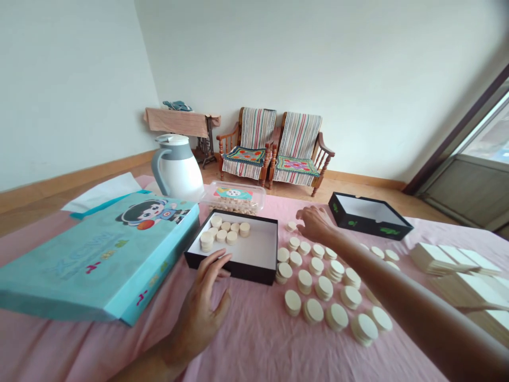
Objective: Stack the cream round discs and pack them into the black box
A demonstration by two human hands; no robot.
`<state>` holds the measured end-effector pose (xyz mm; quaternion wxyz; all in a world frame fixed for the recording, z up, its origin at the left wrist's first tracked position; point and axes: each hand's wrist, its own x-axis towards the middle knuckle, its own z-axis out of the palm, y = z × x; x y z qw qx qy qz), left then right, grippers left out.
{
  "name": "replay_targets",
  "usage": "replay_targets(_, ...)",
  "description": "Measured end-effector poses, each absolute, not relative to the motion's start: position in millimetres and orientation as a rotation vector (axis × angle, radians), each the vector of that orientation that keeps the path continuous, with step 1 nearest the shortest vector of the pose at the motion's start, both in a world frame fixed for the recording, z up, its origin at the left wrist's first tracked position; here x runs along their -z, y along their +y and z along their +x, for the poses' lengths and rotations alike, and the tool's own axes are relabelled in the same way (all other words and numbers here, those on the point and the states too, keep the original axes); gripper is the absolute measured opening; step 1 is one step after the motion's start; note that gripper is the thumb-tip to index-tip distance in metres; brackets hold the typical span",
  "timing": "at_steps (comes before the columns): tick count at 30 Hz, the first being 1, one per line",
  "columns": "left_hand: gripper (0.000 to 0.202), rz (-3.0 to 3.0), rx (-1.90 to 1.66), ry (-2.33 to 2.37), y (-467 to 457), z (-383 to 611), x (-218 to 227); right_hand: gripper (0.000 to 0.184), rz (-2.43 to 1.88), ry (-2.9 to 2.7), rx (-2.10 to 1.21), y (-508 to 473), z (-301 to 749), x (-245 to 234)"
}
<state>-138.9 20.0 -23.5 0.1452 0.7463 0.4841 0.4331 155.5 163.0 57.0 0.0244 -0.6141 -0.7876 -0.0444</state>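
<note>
My left hand rests on the pink cloth with its fingers spread, fingertips touching the near wall of a black box with a white inside. Several pale round discs lie in that box's far left corner. My right hand reaches out to the far end of the stacks of round discs spread on the cloth, its fingers bent down over a disc; whether it grips the disc is hidden.
A turquoise cartoon-printed box lies at left. Behind stand a white jug and a clear plastic tub. A second black tray sits far right, pale flat slabs at the right edge. Two chairs stand by the wall.
</note>
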Motion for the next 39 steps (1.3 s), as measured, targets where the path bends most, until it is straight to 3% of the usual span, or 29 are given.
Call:
replay_targets(6,0.049,2.058,-1.422,1.48,15,-140,16,0.045,-1.932,-2.528,0.051,184,147,-32)
replay_targets(23,0.045,1.891,-1.57,1.359,15,-140,11,0.043,-1.999,-2.462,-0.042,199,143,-12)
replay_targets(32,0.043,1.858,-1.58,1.316,13,-140,12,0.037,-1.915,-2.458,0.03,191,123,-76)
replay_targets(39,0.043,1.852,-1.55,1.323,13,-140,13,0.031,-1.6,-2.685,-0.029,173,36,-114)
